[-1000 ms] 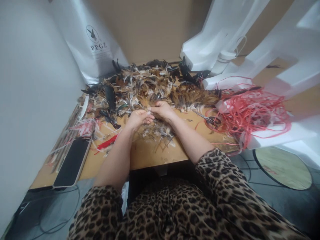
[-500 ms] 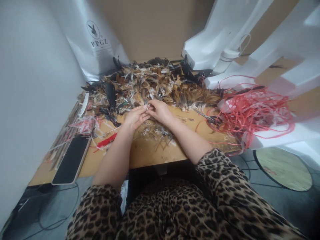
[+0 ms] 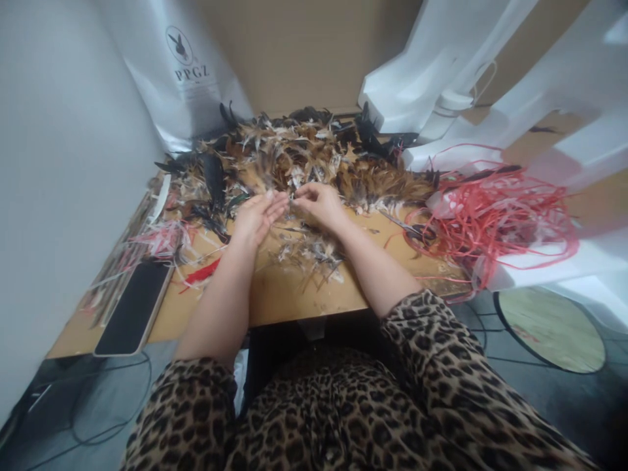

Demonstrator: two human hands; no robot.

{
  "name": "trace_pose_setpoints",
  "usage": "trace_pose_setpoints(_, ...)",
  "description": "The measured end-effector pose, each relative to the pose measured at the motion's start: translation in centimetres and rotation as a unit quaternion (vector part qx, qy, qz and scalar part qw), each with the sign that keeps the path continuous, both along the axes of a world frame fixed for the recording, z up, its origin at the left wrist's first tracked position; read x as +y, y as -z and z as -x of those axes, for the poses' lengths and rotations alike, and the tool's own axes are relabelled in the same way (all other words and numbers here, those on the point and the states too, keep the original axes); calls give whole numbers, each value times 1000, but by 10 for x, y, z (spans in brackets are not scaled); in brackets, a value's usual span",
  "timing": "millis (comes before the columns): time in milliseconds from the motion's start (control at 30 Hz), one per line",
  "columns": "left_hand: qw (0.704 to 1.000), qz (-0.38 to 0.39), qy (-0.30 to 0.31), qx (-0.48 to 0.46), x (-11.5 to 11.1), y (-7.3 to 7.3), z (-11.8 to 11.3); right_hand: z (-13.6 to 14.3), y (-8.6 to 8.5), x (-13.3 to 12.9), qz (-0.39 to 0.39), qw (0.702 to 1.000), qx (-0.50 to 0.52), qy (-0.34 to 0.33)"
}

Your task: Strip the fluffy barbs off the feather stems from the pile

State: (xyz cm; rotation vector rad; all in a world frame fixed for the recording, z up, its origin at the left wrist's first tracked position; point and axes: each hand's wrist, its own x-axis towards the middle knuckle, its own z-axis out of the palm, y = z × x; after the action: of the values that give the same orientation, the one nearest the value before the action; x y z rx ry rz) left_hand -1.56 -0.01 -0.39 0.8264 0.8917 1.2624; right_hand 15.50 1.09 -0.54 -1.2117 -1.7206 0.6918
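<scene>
1. The left hand (image 3: 256, 219) and the right hand (image 3: 320, 204) meet at the centre of the frame, at the near edge of a big heap of brown, tan and black feathers (image 3: 304, 157) that fills the upper middle of the wooden tabletop (image 3: 289, 301).
2. The left hand's fingers lie loosely extended, palm turned inward, and seem to hold nothing firmly. The right hand's fingers are curled with the tips pinched together, apparently on a thin feather shaft; what they grip is too small to make out with certainty.
3. Just below the hands lies a small loose scatter of pale and dark feathers (image 3: 314, 255), much thinner than the heap. Judging by the sizes, only a small share has been pulled from the heap and most is untouched.
4. A tangle of red plastic cord (image 3: 495, 216) sits at the right of the frame, partly over white plastic sheeting (image 3: 540, 261).
5. A black-screened phone (image 3: 133, 307) lies at the lower left corner of the table, and a white bag with a printed logo (image 3: 186, 72) leans at the upper left.
</scene>
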Motion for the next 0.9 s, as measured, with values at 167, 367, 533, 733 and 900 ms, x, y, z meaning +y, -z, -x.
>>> trace_pose_setpoints(167, 995, -2, -85, -50, 10, -1, 15, -16, 12, 18, 29, 996, 65, 45)
trace_pose_setpoints(367, 995, 6, -79, -57, 12, 1, 13, -11, 15, 19, 41, 997, -34, 52)
trace_pose_setpoints(533, 994, 5, -87, -58, 12, 2, 14, 1, 7, 25, 24, 992, -115, 38)
trace_pose_setpoints(733, 994, -3, -75, -79, 11, 1, 15, 15, 2, 37, 63, 973, -216, 60)
trace_pose_setpoints(900, 994, 16, -68, -85, 9, -1, 12, 25, 8, 49, 110, 962, -236, 86)
